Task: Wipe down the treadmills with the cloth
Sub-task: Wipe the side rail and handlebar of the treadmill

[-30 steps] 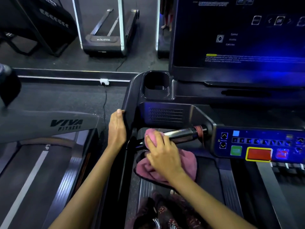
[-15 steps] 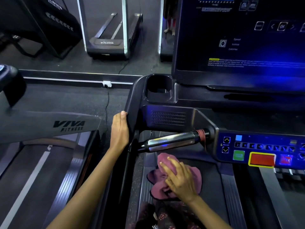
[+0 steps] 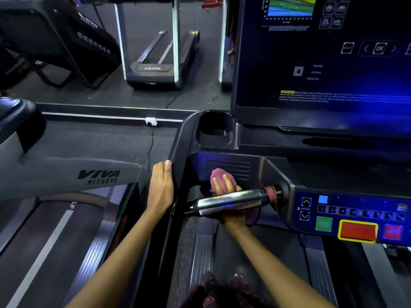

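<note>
A treadmill [image 3: 255, 143] fills the centre and right of the frame, seen from above by the person standing on it. Its dark screen [image 3: 322, 63] takes up the upper right. Below the screen sit a cup holder [image 3: 214, 128], a perforated grille panel [image 3: 226, 170] and, at right, a button panel [image 3: 355, 216] with green and red keys. A second treadmill [image 3: 66, 176], grey and marked VIVA FITNESS, crosses the left of the frame.

A chrome handlebar [image 3: 231, 202] runs across the middle of the frame. Half a second ago the right hand [image 3: 224, 185] held the pink cloth [image 3: 219, 177] low, below this bar and over the deck. A second ago it was wrapped on the bar itself. Now the hand has reached up under and behind the bar, and presses the bunched cloth against the grille panel. Its fingers lie spread over the cloth, partly curled into it; the bar hides the wrist, and part of the cloth hangs below the bar.

The left hand [image 3: 161, 187] has not moved. It rests flat with straight fingers against the outer edge of the left side rail [image 3: 178, 156], holding nothing, probably as a brace.

This suggests the bar is finished and the wiping has moved on to the console's lower face. The cup holder, the button panel and the screen probably remain, as does the grey treadmill at left.
</note>
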